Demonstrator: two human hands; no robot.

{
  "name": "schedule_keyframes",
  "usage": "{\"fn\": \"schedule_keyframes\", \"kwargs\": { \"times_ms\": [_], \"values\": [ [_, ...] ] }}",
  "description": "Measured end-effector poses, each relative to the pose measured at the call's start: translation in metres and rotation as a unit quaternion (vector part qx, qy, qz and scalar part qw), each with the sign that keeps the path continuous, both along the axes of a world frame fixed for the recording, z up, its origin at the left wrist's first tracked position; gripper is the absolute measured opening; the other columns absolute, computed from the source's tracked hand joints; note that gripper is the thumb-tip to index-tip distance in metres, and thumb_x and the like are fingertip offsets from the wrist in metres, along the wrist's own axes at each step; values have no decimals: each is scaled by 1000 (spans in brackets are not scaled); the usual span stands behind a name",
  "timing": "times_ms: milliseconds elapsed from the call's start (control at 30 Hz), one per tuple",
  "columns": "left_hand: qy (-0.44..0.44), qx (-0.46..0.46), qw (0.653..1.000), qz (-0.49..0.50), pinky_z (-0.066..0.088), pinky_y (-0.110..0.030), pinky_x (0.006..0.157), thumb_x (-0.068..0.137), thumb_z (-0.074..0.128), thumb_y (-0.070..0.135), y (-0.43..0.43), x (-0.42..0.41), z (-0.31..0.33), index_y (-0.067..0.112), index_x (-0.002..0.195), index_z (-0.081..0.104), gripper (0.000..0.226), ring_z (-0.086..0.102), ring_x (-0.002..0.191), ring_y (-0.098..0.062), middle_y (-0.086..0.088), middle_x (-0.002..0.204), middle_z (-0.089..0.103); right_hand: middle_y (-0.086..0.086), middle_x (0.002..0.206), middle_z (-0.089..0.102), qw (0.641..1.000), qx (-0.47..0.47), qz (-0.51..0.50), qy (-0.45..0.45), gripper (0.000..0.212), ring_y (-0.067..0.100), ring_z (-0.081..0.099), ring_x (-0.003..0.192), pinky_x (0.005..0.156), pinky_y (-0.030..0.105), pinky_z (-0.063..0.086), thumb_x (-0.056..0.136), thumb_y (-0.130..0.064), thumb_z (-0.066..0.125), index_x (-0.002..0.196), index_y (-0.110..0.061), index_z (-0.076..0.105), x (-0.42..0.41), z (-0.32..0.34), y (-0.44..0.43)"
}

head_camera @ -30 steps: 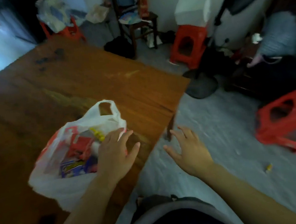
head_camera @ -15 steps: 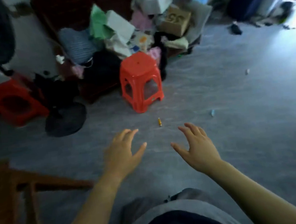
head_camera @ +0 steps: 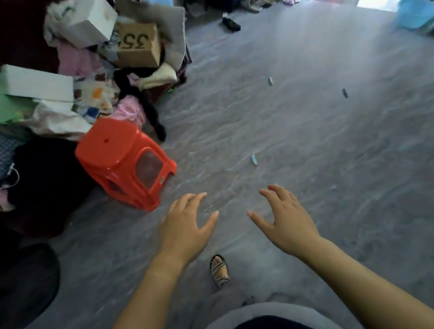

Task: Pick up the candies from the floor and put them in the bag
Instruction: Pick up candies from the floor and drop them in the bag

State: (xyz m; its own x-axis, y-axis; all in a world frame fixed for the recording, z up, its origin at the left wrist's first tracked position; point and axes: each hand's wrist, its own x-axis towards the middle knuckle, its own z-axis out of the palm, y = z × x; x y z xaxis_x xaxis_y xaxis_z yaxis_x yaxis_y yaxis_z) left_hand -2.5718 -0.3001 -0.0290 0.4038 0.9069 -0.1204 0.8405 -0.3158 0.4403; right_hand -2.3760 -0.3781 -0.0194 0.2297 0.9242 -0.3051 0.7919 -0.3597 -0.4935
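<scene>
1. Lying on the grey floor are three small pieces, likely candies: a pale blue one nearest, ahead of the hands; a pale one farther off; a dark one out to the right. All are well apart from each other and from both hands.
2. A yellow candy that showed just ahead of the hands half a second ago is no longer visible; it may sit behind the hands, but I cannot tell.
3. The bag, on a table under the left hand a second ago, has dropped out of view as the person turned to the open floor.
4. Left hand and right hand are both empty, fingers spread and loosely curled, held side by side above the floor.
5. A sandalled foot shows below them; the stool now sits close on the left.
6. Judgement: this is the walk out to the next candy, probably the blue one; nothing is gripped yet, and each find means a trip back to the bag.
</scene>
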Motion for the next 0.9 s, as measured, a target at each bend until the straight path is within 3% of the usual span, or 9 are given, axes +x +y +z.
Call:
{"fn": "schedule_keyframes", "kwargs": {
  "times_ms": [133,200,333,500,667,900],
  "values": [
    [14,36,999,-16,37,-33,100,72,29,66,47,4,8,24,126,53,72,50,118,-21,1,125,57,3,152,26,1000,11,4,-6,65,21,20,140,113,36,22,89,-57,40,140,-20,31,2,9,44],
    [26,25,999,-33,39,-35,99,72,28,66,133,24,10,25,125,53,72,51,117,-21,1,125,57,3,151,26,999,21,-31,0,64,21,22,140,112,37,24,88,-58,40,140,-20,31,25,8,119],
    [40,32,997,-48,40,-37,99,71,25,68,163,35,8,26,125,53,74,50,117,-21,2,125,57,2,152,26,999,23,-46,1,65,20,22,140,113,38,26,88,-59,39,141,-21,30,42,12,136],
    [51,7,996,-76,42,-38,99,71,25,70,217,108,-9,28,127,51,75,49,120,-20,2,127,56,1,151,27,995,-8,-100,12,64,19,23,139,112,36,26,88,-57,41,140,-21,32,105,-11,165],
    [54,-3,997,-55,40,-37,101,71,23,69,269,193,-30,27,129,49,76,47,122,-19,1,129,54,2,150,29,997,-22,-71,24,62,20,26,138,111,37,28,88,-56,43,139,-20,34,185,-37,232],
    [51,-59,997,7,31,-30,103,87,53,47,339,284,-69,23,130,50,50,44,124,-21,-1,133,52,3,148,31,998,-53,-10,32,62,22,28,136,111,38,30,88,-56,41,138,-20,35,274,-93,335]
  ]
}}
